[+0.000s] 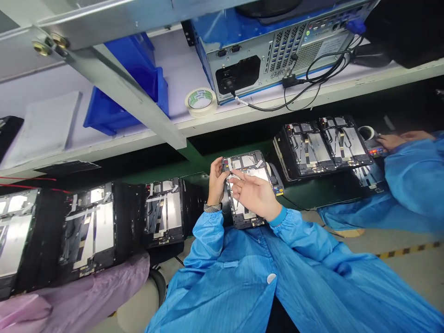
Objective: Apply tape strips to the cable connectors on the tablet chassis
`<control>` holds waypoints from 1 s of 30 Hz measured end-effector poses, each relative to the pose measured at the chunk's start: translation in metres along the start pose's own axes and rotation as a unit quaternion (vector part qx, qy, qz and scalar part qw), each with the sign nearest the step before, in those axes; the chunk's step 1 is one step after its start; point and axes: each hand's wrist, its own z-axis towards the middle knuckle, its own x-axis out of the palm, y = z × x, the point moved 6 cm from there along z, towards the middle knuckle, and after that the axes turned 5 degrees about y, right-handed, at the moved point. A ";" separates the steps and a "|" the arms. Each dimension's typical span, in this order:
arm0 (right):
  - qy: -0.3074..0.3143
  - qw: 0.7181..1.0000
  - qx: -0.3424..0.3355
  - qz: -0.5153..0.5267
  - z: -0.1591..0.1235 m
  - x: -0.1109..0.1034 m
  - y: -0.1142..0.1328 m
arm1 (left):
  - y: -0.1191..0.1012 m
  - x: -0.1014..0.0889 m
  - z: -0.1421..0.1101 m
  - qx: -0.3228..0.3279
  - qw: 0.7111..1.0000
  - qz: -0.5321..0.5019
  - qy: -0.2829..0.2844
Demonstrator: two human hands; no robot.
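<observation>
An opened tablet-like device (248,161), its silver inner parts showing, lies in front of my body. My left hand (216,183) is closed around its upper left edge, the thumb reaching onto the inside. Over the middle of the device is my right hand (255,195), palm turned up. Its thumb and index finger come together near the left thumb tip, at a small dark spot too tiny to name. The other right fingers are loosely curled and cover part of the silver area.
Stacks of similar opened devices (164,210) stand to the left, and more (308,150) to the right. A co-worker's hands (398,139) are at far right. Above, a shelf holds a blue bin (121,108), a tape roll (201,101) and a computer case (243,76). A metal brace (128,92) slants down.
</observation>
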 end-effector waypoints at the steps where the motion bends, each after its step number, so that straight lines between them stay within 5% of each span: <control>1: 0.001 1.000 0.000 0.014 0.002 0.001 -0.001 | 0.000 0.000 0.000 -0.003 1.000 0.004 0.001; 24: -0.022 0.997 0.007 0.070 0.007 0.002 -0.011 | -0.015 -0.003 0.001 0.033 0.987 0.158 0.025; 30: -0.026 0.996 0.009 0.087 0.005 0.004 -0.014 | -0.013 -0.004 0.002 0.047 0.993 0.107 0.021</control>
